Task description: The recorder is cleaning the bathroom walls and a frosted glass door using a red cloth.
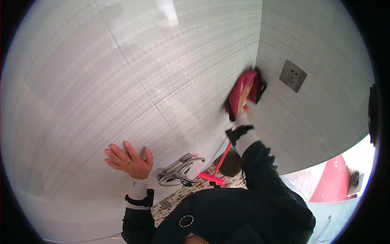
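Observation:
My left hand [136, 162] lies against the pale tiled wall [134, 110], its fingers spread and a gold-coloured ring on one of them. Up at the inner corner of two walls, my right hand [244, 105] is closed on a dark red cloth [237, 94] with darker edges. The cloth is pressed to the wall and smeared by motion, and it covers part of that hand. Both wrists carry black straps over white cuffs, below dark sleeves.
A chrome tap [178, 171] juts from the wall between my arms. Below stand a pink-red broom [212, 178] and a round brown bin or bucket [230, 164] on the patterned floor [164, 206]. A grey socket plate [293, 76] sits on the right wall. A red floor covering [330, 181] shows at the lower right.

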Demonstrator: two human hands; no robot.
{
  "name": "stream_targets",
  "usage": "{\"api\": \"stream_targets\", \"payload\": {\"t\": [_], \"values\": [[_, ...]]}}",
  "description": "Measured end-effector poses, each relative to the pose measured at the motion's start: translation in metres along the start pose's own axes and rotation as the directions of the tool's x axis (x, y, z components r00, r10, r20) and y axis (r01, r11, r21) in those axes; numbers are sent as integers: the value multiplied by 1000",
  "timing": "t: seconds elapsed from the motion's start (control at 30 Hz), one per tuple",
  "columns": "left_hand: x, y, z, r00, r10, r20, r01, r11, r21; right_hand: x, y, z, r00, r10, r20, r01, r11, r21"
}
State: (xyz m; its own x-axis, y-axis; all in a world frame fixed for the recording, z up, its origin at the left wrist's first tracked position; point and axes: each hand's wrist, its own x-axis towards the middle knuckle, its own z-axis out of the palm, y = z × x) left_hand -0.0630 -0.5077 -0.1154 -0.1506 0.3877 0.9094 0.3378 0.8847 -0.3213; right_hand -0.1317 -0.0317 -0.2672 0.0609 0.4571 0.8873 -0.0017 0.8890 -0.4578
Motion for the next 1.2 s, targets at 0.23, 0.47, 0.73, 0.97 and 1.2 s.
{"api": "stream_targets", "payload": {"t": [0.23, 0.47, 0.73, 0.97, 1.2], "values": [[-3, -7, -3, 998, 3, 67, -6, 999, 41, -164, -148, -45, 715, 687, 128, -697, 686, 210], [-1, -1, -3, 997, -17, 77, 18, 1000, -6, -96, -274, -71, 859, -86, 504, -129, 918, 376], [-3, -10, -4, 999, 2, 51, -4, 1000, 26, -4, -185, -46, 758, -476, 445, 202, 821, 534], [5, 7, 1, 1000, -18, 12, 18, 1000, -10, -2, -25, -17, 964, 251, 88, -259, 961, 94], [1, 3, 0, 997, -28, 70, 31, 999, -38, -92, -275, -66, 900, -163, 405, 11, 936, 352]]}}
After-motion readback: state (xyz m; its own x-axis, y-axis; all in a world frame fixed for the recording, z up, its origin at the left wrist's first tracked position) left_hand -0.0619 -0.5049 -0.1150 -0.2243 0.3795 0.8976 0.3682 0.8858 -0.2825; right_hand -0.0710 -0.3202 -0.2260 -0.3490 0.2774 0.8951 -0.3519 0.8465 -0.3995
